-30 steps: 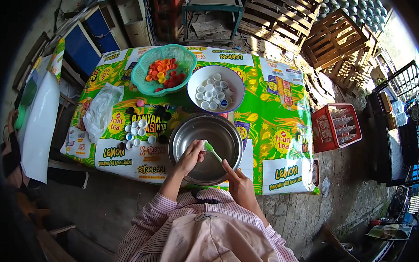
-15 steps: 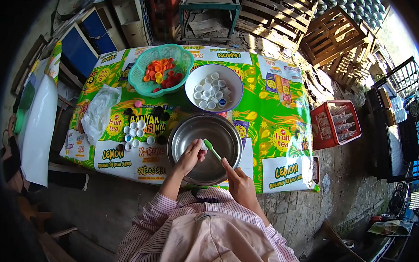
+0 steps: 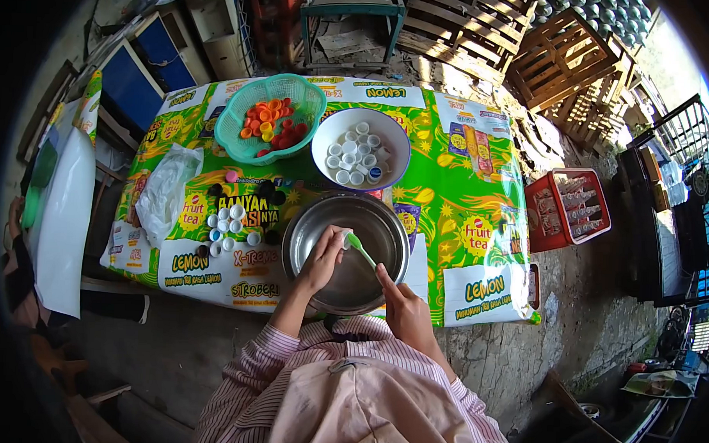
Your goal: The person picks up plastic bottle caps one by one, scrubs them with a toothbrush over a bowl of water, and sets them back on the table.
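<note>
- Cap, whitish, over the steel basin at the near edge of the surface; partly hidden by fingers.
- Left hand: fingers curled, pinching Cap.
- Right hand: fingers closed round handle end of green-tipped tool, tip at Cap.
- White bowl just beyond steel basin, holds white caps.
- Green basket, far left, holds orange, red, yellow caps.
- Loose caps left of steel basin, plastic bag farther left.
</note>
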{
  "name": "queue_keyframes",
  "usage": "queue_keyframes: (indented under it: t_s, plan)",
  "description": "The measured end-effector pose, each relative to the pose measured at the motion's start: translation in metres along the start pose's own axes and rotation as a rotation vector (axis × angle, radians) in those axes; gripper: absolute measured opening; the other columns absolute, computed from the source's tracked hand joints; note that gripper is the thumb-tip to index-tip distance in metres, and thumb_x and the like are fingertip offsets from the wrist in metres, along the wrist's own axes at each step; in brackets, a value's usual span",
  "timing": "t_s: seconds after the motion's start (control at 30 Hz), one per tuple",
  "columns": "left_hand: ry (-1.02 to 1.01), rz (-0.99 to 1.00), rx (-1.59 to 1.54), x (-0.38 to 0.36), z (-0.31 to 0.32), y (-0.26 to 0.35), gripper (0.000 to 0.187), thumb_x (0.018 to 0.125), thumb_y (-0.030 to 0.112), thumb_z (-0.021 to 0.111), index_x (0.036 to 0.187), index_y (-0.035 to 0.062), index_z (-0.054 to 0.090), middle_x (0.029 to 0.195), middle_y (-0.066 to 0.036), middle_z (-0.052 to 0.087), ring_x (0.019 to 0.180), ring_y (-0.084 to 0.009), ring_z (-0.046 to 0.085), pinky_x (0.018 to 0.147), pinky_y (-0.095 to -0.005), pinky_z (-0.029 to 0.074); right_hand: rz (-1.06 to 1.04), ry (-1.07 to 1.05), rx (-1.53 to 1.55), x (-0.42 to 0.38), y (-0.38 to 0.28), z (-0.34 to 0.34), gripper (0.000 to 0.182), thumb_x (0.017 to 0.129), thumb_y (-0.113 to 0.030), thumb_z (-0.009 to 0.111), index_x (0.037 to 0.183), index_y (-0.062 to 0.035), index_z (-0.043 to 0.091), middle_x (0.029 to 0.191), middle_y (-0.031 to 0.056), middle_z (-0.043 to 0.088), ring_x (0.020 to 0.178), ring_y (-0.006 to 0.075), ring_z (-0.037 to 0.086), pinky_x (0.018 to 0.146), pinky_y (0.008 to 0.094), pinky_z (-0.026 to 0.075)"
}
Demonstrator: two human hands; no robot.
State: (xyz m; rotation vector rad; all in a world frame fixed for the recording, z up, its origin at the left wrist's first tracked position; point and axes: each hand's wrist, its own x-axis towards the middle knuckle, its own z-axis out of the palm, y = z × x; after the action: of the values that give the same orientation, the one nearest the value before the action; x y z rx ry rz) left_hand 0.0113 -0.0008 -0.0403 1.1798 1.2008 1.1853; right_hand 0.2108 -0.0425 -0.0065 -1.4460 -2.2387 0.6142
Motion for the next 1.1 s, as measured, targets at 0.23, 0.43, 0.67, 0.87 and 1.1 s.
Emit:
queue_keyframes:
  t_s: [0.23,0.43,0.67,0.87,1.1]
  plan:
    - [0.031,0.071,0.137,0.005,0.004,0.008,0.025,0.098,0.021,0.037,0.112,0.0056,0.051,0.083,0.000,0.049,0.069,-0.0055,0.042,0.065,-0.0207,0.038,0.068,-0.093,0.555,0.001,-0.001,-0.003,0.047,0.088,-0.003,0.048,0.134,-0.0076,0.040,0.076,0.0111,0.061,0.059,0.0210,0.058,0.057,0.0331,0.046]
    - [-0.002,0.123,0.139,0.007,-0.002,-0.008,0.027,0.098,0.022,0.036,0.113,0.0048,0.051,0.096,-0.004,0.055,0.079,-0.0061,0.048,0.071,-0.0218,0.040,0.420,-0.326,1.013,0.004,-0.003,-0.013,0.051,0.087,0.000,0.051,0.135,-0.0049,0.036,0.072,0.0105,0.058,0.061,0.0083,0.043,0.057,0.0255,0.039]
    - [-0.212,-0.069,-0.796,-0.003,-0.010,0.007,0.040,0.096,0.030,0.039,0.127,0.0037,0.042,0.104,-0.006,0.050,0.092,-0.0121,0.048,0.076,-0.0271,0.041,0.091,0.002,0.492,-0.004,-0.019,-0.047,0.052,0.085,0.004,0.051,0.133,-0.0111,0.042,0.078,0.0200,0.058,0.055,0.0201,0.055,0.053,0.0302,0.044]
    - [-0.080,0.200,0.419,-0.011,-0.003,0.034,0.029,0.090,0.021,0.050,0.117,0.0094,0.052,0.097,-0.007,0.053,0.089,-0.0167,0.050,0.078,-0.0288,0.040,0.045,0.022,0.135,-0.013,-0.008,-0.031,0.051,0.085,-0.003,0.052,0.133,-0.0197,0.043,0.078,0.0134,0.060,0.057,0.0312,0.059,0.050,0.0354,0.047]
    - [0.001,0.331,0.955,-0.024,0.003,0.064,0.027,0.081,0.016,0.060,0.108,0.0114,0.057,0.096,-0.005,0.055,0.097,-0.0229,0.050,0.083,-0.0379,0.035,0.084,0.046,-0.037,-0.020,-0.014,-0.037,0.050,0.086,-0.011,0.053,0.132,-0.0256,0.044,0.074,0.0090,0.057,0.052,0.0262,0.057,0.045,0.0393,0.045]
